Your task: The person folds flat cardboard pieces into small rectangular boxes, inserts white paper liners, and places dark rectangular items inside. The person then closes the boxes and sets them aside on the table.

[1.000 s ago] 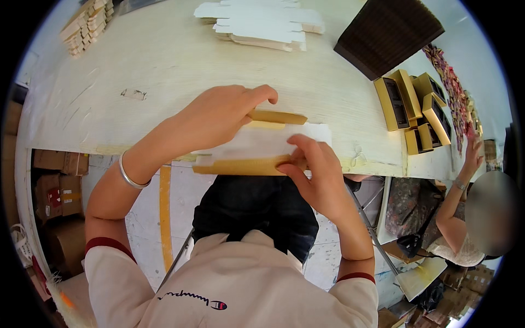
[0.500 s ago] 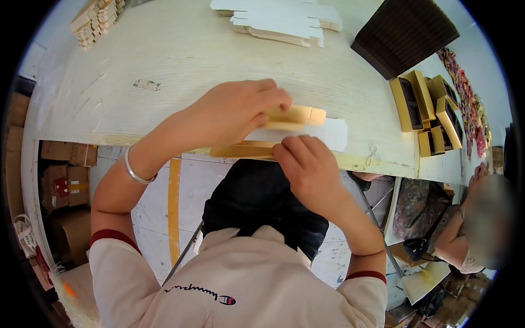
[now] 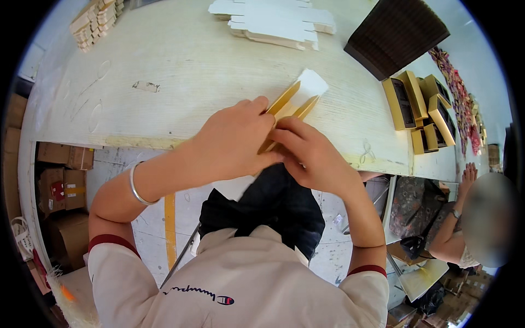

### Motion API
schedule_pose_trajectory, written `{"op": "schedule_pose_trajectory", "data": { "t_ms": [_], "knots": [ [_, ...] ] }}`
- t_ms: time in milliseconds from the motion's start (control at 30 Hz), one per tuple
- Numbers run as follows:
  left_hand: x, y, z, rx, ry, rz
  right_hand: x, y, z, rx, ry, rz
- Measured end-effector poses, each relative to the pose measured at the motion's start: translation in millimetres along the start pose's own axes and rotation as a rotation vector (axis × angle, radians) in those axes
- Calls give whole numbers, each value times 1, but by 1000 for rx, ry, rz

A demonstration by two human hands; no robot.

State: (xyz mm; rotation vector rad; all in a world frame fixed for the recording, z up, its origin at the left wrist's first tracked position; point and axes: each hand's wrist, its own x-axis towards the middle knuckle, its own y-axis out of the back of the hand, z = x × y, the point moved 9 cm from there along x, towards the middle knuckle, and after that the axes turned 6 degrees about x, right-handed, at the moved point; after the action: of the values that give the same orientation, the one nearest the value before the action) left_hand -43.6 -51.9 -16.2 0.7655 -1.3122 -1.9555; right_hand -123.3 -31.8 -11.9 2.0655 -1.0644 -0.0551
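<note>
A partly folded carton (image 3: pixel 313 83), gold on its raised sides and white on its end flap, slants across the table's front edge. My left hand (image 3: pixel 239 135) grips its left side, fingers bent around the gold wall. On the other side my right hand (image 3: pixel 306 153) pinches the opposite gold wall, with the thumb side near the left fingertips. The carton's middle is partly covered by my fingers. A second white flap (image 3: pixel 234 187) shows below my left hand, over my lap.
White flat carton blanks (image 3: pixel 273 24) are stacked at the far middle. Far right stands a dark brown ridged stack (image 3: pixel 396 37), beside several gold boxes with dark inserts (image 3: pixel 402 104). Pale folded pieces (image 3: pixel 95 24) lie far left. Another person (image 3: pixel 451 229) sits at the right.
The carton has turned from lying along the table edge to slanting away from me. Both hands have come closer together, the left moving down to the carton's near part.
</note>
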Motion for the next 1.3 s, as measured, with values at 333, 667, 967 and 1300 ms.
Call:
{"op": "schedule_pose_trajectory", "data": {
  "t_ms": [333,667,967,1300],
  "knots": [
    [-25,2,2,-210,-394,59,-16,21,-3,-76,62,50],
    [-3,-8,0,-462,-309,140,-40,12,-1,-86,211,309],
    [4,-10,14,-611,-203,167,-32,12,15,153,-102,190],
    [6,-12,13,-523,-190,219,-58,8,-9,-327,154,88]
  ]
}}
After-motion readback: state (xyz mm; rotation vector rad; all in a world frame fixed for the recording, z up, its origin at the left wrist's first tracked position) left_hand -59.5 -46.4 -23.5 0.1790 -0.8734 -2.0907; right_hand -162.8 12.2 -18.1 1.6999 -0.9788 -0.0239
